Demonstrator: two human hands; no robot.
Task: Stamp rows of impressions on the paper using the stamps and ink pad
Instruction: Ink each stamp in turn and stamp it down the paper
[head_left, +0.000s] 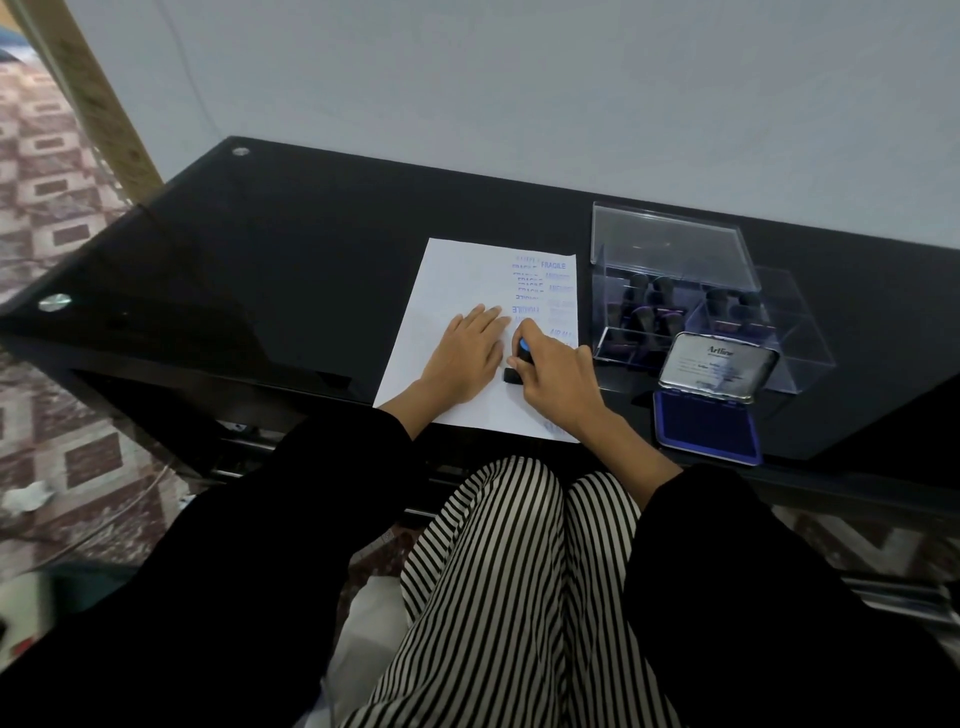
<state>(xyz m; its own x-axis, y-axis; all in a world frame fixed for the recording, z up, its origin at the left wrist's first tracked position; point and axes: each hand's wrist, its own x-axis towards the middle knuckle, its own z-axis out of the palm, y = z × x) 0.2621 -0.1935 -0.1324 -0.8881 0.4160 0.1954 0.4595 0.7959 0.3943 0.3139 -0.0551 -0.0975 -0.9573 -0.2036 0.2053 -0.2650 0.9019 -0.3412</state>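
A white sheet of paper lies on the black glass desk, with several blue impressions such as FRAGILE in its upper right part. My left hand lies flat on the sheet with straight fingers. Beside it, my right hand grips a black stamp with a blue top and holds its base down on the paper. To the right sits the ink pad, open, its blue pad facing up and its metal lid raised.
A clear acrylic box with an open lid stands behind the ink pad and holds several dark-handled stamps. The desk's front edge runs just under the paper, above my striped trousers. Patterned floor lies to the left.
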